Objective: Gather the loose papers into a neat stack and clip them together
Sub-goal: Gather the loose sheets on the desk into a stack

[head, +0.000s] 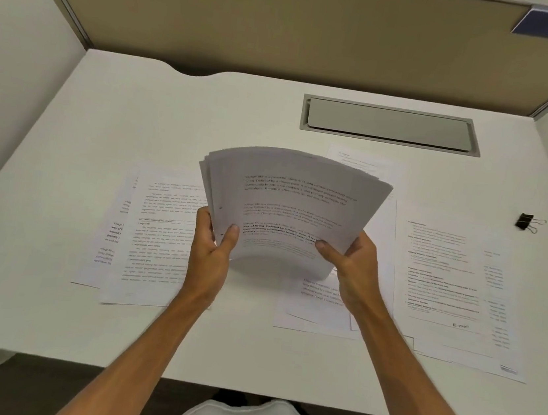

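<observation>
— What do we hold now?

— We hold a bundle of papers point(291, 206) above the white table point(45, 317). Our left hand point(210, 254) grips its lower left corner, thumb on the front sheet. Our right hand point(350, 265) grips the lower right corner in the same way. Both hands are closed on the bundle.

— Is the bundle neat?

— Not yet. The sheets fan out at the top and the left edges do not line up. The bundle bends upward, away from us.

— Where are the other papers?

— Some printed sheets point(158, 238) lie flat on the table, left of the left hand. More sheets point(442, 290) lie right of the right hand, and a few point(316, 302) lie under the hands.

— And the clip?

— The black binder clip point(528, 223) rests on the table, far to the right of the right hand, well apart from all the papers.
</observation>
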Demonstrator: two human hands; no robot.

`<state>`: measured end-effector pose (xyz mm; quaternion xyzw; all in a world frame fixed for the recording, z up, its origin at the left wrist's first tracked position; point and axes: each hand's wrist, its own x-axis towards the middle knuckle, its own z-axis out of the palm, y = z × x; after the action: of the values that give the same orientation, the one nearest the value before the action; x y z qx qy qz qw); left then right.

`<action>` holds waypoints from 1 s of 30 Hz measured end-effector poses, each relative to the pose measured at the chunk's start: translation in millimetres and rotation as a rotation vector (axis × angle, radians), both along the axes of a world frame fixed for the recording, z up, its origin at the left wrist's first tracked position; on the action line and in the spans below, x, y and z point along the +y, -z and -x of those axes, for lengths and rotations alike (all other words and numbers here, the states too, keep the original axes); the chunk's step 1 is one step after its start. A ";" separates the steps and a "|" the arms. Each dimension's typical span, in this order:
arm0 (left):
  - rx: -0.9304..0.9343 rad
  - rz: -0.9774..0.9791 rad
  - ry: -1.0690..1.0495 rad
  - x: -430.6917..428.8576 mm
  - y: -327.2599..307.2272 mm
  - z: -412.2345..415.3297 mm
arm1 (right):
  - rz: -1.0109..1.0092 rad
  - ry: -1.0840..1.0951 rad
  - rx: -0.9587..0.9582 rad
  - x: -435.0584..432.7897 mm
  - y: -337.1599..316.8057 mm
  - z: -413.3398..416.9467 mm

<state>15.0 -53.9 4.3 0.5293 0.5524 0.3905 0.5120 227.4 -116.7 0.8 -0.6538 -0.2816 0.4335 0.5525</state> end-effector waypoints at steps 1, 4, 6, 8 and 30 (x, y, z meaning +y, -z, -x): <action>-0.004 0.003 0.006 -0.7 -0.8 -1.6 | 0.000 -0.004 0.007 0.8 0.6 -0.2; 0.026 0.013 0.011 -1.0 -3.8 -6.8 | 0.030 -0.015 0.001 3.1 2.1 0.8; 0.054 0.006 0.014 0.0 -2.3 -8.0 | 0.041 -0.037 -0.015 4.4 3.1 0.8; 0.088 -0.006 0.019 0.9 0.0 -8.3 | 0.034 -0.074 -0.036 6.3 3.8 0.7; 0.326 -0.101 -0.102 15.1 28.2 27.3 | 0.022 -0.159 -0.125 29.8 9.5 24.7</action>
<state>-12.3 -38.8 -23.9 0.5818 0.6339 0.3524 0.3681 202.7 -86.9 -8.7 -0.6613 -0.3618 0.4373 0.4905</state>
